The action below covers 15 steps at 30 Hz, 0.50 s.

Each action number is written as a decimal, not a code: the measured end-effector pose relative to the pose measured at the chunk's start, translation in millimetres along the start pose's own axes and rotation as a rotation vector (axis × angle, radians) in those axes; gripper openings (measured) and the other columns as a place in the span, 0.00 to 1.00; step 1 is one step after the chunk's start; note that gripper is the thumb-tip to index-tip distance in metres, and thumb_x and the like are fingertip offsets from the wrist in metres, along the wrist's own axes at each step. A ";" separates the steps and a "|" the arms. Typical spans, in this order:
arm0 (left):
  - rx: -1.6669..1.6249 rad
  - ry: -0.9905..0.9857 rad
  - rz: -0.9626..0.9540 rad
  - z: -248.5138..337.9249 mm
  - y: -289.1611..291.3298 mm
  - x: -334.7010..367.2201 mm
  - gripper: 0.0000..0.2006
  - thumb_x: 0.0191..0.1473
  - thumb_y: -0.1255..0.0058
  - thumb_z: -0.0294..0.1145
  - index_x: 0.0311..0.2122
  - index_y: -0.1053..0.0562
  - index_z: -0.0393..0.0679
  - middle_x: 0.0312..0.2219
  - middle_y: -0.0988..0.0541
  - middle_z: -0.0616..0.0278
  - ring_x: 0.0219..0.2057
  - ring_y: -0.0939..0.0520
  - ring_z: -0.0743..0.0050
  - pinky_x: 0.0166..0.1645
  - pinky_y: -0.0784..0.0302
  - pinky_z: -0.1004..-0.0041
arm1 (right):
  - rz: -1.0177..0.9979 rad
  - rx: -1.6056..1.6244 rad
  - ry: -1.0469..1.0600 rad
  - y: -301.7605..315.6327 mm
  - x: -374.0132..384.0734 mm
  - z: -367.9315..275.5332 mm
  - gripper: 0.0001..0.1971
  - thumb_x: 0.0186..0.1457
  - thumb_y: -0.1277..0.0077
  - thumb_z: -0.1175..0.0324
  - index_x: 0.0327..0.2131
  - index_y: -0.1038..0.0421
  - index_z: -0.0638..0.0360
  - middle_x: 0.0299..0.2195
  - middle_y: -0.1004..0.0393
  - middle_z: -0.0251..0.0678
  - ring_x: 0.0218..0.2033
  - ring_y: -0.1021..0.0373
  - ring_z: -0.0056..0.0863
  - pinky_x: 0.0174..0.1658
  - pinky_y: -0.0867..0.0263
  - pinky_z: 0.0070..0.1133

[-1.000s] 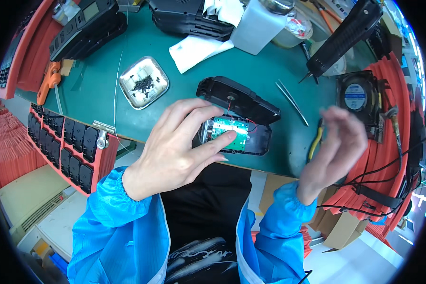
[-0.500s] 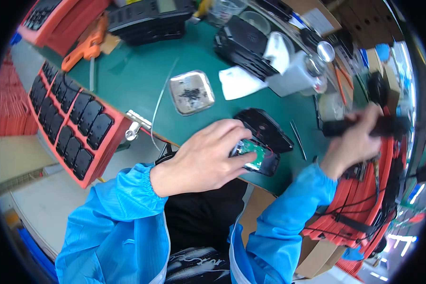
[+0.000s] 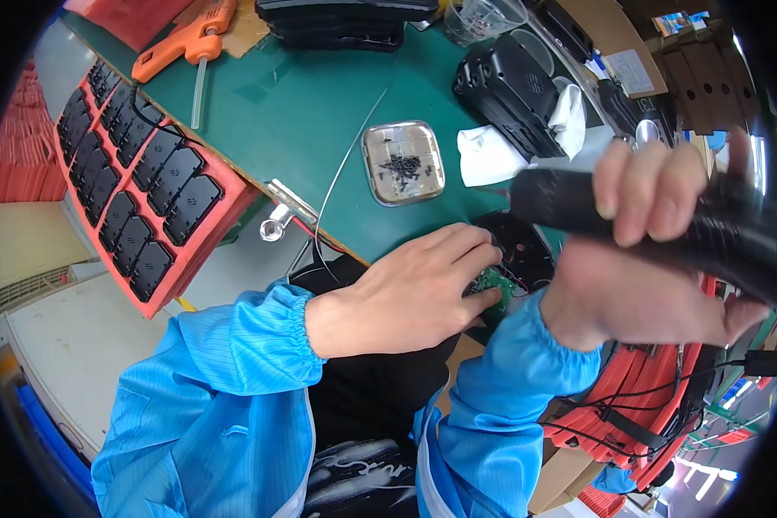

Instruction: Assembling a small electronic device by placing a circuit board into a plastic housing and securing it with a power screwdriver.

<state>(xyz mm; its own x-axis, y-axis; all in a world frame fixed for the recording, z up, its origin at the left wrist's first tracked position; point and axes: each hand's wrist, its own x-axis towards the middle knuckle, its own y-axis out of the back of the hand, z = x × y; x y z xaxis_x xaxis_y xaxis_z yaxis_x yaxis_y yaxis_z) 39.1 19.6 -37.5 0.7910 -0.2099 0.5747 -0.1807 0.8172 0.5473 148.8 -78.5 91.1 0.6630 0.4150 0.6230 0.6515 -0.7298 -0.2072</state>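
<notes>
Green board point(image 3: 492, 281) at your left fingertips, near the front part of the table point(image 3: 276, 116), with the open black shell point(image 3: 531, 256) right by it. A thin red wire shows at the shell. Your right cuff cuts across the shell's near side, so its lower edge is hidden.

Left hand point(image 3: 414, 289): fingers bent, tips and thumb over the board. Whether they pinch or only press, can't tell. Wrist sits outside the table's front edge.

Right hand point(image 3: 647, 259): fingers wrapped round a thick black tool point(image 3: 561, 197), blurred. Tool lies crosswise in view, its left end above the shell and just short of the cloth in the picture. Room is tight on this side: red foam point(image 3: 600, 375) and black cables point(image 3: 652, 367) crowd beneath your right forearm.

Beyond the left hand, a square metal tray point(image 3: 425, 142) holds small black bits, apart from your knuckles. White cloth point(image 3: 490, 160) just right of it, against a black device point(image 3: 509, 93).

Leftward, a wide stretch of green surface runs between tray and orange glue gun point(image 3: 177, 53). A pale cord point(image 3: 351, 154) crosses it and drops over the front edge beside a metal clamp point(image 3: 292, 203). Outside that edge, a tilted red foam tray point(image 3: 205, 263) carries rows of black covers point(image 3: 194, 210).
</notes>
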 end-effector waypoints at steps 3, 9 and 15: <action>0.011 0.023 0.030 1.5 -1.3 -1.0 0.18 0.43 0.35 0.29 0.42 0.19 0.36 0.46 0.24 0.51 0.51 0.22 0.49 0.53 0.22 0.59 | 0.065 -0.229 0.021 -8.2 3.9 22.1 0.48 0.55 0.56 0.26 0.58 0.38 0.66 0.22 0.36 0.30 0.18 0.42 0.22 0.25 0.43 0.25; -0.006 0.043 0.047 0.9 -3.5 -1.9 0.18 0.40 0.39 0.27 0.38 0.22 0.29 0.46 0.23 0.47 0.51 0.23 0.46 0.57 0.23 0.58 | 0.116 0.151 -0.029 -5.1 -2.6 52.1 0.34 0.64 0.56 0.37 0.54 0.36 0.61 0.20 0.38 0.30 0.17 0.43 0.22 0.25 0.44 0.25; 0.034 0.033 0.091 -0.4 -7.7 -1.0 0.12 0.32 0.43 0.28 0.24 0.19 0.28 0.44 0.21 0.43 0.51 0.23 0.43 0.61 0.25 0.57 | 0.184 0.129 -0.140 -8.1 -7.2 56.4 0.21 0.69 0.59 0.50 0.52 0.35 0.58 0.19 0.41 0.28 0.17 0.45 0.21 0.25 0.44 0.25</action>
<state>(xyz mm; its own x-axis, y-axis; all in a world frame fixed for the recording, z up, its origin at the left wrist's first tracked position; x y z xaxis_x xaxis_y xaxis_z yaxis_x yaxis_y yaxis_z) 39.9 13.8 -42.5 0.7894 -0.1176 0.6026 -0.2719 0.8131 0.5148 159.5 -44.9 45.7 0.8133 0.3595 0.4575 0.5511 -0.7283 -0.4073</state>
